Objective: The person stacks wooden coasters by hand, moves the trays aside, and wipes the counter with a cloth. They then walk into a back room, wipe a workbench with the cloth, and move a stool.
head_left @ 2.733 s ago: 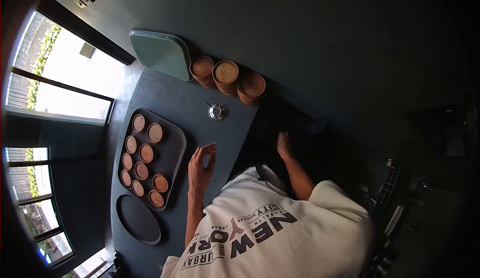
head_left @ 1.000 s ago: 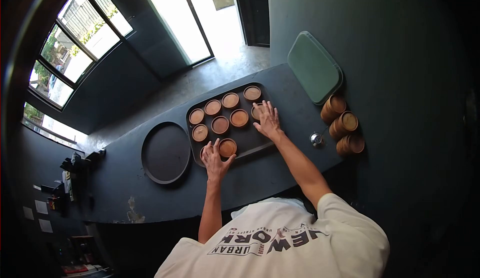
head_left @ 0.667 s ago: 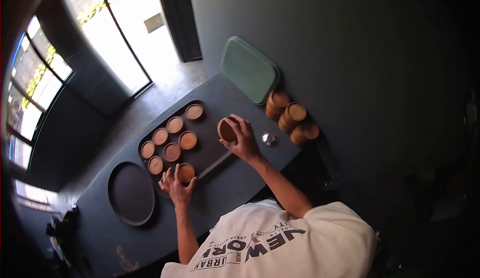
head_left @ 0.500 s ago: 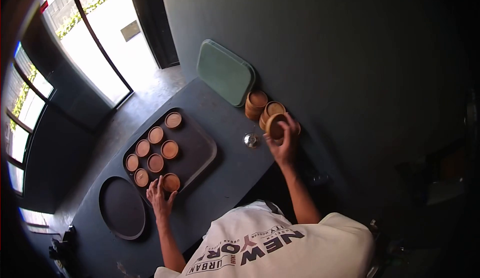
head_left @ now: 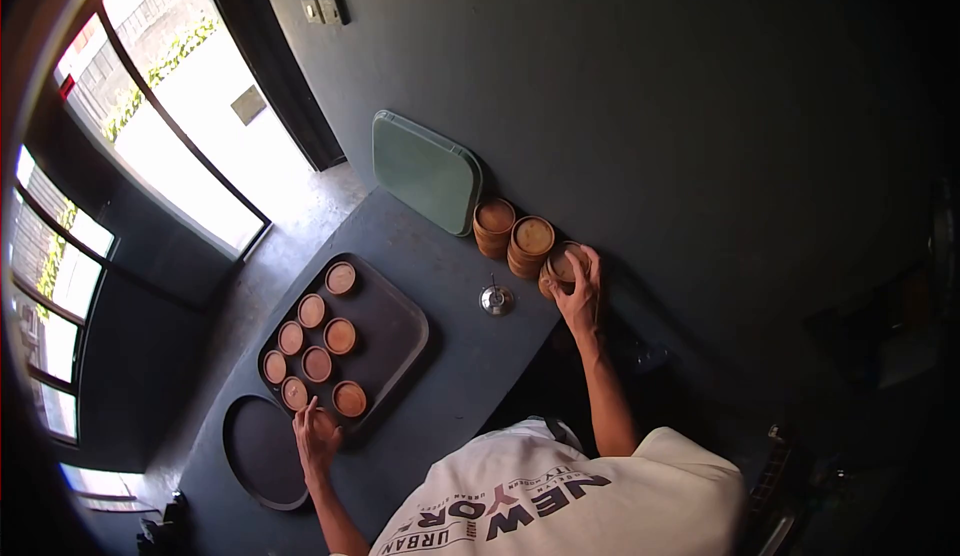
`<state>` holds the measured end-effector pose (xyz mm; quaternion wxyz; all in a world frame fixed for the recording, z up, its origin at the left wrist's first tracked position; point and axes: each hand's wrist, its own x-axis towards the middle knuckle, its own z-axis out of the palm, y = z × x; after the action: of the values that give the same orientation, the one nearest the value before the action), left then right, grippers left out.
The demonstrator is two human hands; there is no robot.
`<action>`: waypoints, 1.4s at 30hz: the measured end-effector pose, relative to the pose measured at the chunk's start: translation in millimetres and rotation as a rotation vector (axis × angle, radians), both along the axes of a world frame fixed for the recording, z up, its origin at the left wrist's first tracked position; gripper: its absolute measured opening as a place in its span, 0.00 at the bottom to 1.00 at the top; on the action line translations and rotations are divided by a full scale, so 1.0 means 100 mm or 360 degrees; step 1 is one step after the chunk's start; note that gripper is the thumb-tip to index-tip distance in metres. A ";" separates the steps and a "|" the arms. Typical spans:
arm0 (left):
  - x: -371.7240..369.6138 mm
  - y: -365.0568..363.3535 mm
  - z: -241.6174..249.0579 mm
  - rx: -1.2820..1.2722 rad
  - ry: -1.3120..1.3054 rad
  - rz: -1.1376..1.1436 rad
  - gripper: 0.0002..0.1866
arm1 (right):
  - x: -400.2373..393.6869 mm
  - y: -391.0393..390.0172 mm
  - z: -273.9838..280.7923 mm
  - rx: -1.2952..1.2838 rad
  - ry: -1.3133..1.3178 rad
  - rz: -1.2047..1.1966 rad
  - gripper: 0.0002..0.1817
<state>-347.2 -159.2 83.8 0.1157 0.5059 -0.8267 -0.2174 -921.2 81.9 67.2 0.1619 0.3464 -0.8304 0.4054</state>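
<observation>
My right hand is closed round the rim of a round wooden coaster on the rightmost stack by the wall. Beside it stand two more stacks of wooden coasters, a middle stack and a left stack. My left hand rests over the near edge of a dark rectangular tray, its fingers loosely bent and holding nothing visible. Just past its fingertips lies one coaster; another coaster is to its right. Several more coasters lie spread over the tray's left half.
A dark oval tray lies left of my left hand. A shiny metal bell-like object stands near the stacks. Green trays lean against the wall. The grey table ends close to my body.
My right hand has lowered the tilted coaster onto the rightmost stack. My left hand has moved off the front coaster, toward the tray's near left edge. The camera view has shifted.
</observation>
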 end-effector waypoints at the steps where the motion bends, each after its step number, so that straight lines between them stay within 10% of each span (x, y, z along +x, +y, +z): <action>1: -0.10 0.02 0.15 -0.0083 0.0073 0.0037 0.50 | 0.10 0.03 0.16 0.0037 0.0070 -0.0045 0.34; 10: -2.78 0.07 1.28 -0.0147 0.0745 -0.0508 0.44 | 0.54 0.10 0.50 -0.0010 0.0197 0.0045 0.25; 22: -5.24 -0.32 0.54 -0.0430 0.0813 -0.1385 0.40 | 0.44 0.32 0.51 -0.0317 -0.0145 -0.0039 0.18; 33: -2.63 -0.13 0.20 -0.0380 0.0557 -0.0517 0.19 | 0.64 -0.09 0.55 -0.0211 -0.0098 0.0400 0.11; 40: -0.74 0.07 -0.15 -0.0309 0.0158 0.0561 0.34 | 1.88 -1.35 0.83 0.0029 -0.0935 0.1563 0.20; 42: -0.51 0.17 -0.27 -0.0203 0.0176 0.0597 0.44 | 2.40 -1.79 0.60 0.0179 -0.0472 0.1856 0.24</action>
<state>-397.9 -142.5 56.3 0.2312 0.6300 -0.7224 -0.1665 -681.4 -96.9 127.3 -0.2230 0.6923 -0.5374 0.4268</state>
